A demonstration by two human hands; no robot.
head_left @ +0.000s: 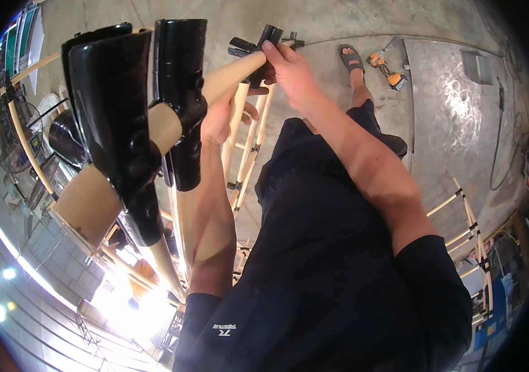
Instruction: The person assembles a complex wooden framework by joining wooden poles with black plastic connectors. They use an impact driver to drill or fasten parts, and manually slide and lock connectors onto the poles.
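Head view: I am looking steeply down along a cream pipe (230, 74) that runs from a big black joint (122, 124) close under the camera, away and up toward its far end. At that far end sits a small black clamp (263, 43). My right hand (289, 71) is on it, fingers closed over the clamp and the pipe tip, thumb side pressing down; that grip is shut on the clamp. My left hand (221, 118) sits lower on the pipe, just nearer the camera, fingers curled around the shaft from below, so its grip is closed on the pipe.

The relation that matters: the clamp lies at the very end of the pipe's long axis, beyond the left hand, and the right hand is the one nearer to it, already touching. The left hand is between the clamp and the big joint.

Beneath is a bare concrete floor (339, 25), with a sandalled foot (352, 61) and a yellow drill (387, 69) lying just beside it. A grey metal sheet (456, 118) lies to the right. More cream pipe frames (469, 229) with black joints lie below and to the right.
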